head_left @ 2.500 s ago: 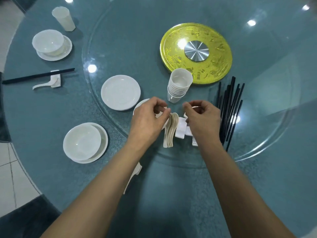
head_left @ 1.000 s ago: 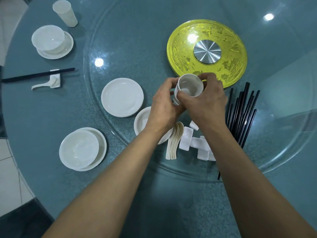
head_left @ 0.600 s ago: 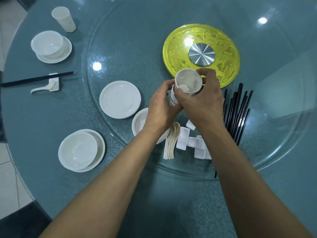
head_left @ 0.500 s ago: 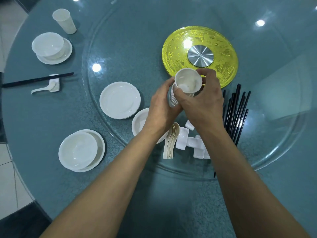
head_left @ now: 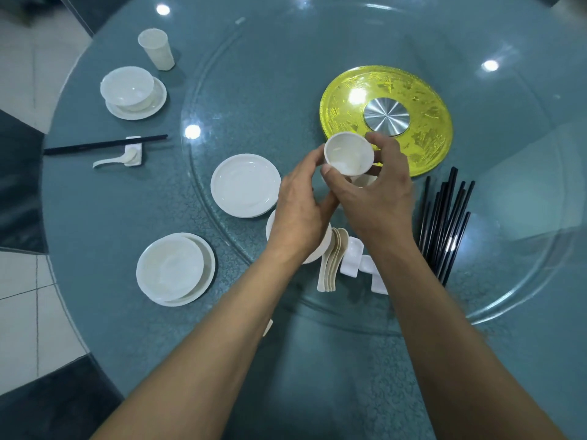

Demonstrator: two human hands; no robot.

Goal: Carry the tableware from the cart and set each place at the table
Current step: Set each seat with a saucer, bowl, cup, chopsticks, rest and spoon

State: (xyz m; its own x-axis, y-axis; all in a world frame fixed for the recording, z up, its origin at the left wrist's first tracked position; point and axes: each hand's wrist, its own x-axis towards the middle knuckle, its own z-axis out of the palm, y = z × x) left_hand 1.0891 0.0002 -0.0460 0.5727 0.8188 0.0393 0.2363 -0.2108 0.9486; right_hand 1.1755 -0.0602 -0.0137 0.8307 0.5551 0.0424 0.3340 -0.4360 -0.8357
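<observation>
Presently one cup (head_left: 348,154) is pinched at its rim by the thumb and fingers of the right hand (head_left: 374,195) and held just above the stack of cups (head_left: 365,181) on the glass turntable (head_left: 254,74) of the table (head_left: 95,217). The left hand (head_left: 301,214) is curled beside it, thumb at the cup's wall; what its fingers grip below is hidden.

The cup is best drawn straight up with the stack steadied, then carried to the near bowl (head_left: 170,268).

Counted:
- two bowls set on plates, near and far bowl (head_left: 127,85)
- one standing cup (head_left: 156,49)
- one laid pair of chopsticks (head_left: 104,144)
- one laid spoon (head_left: 111,160)
- about four nested spoons (head_left: 332,262)
- at least three loose rests (head_left: 351,257)
- one pile of plates (head_left: 246,185)

The loose chopsticks (head_left: 444,217) are too bunched for counting.
</observation>
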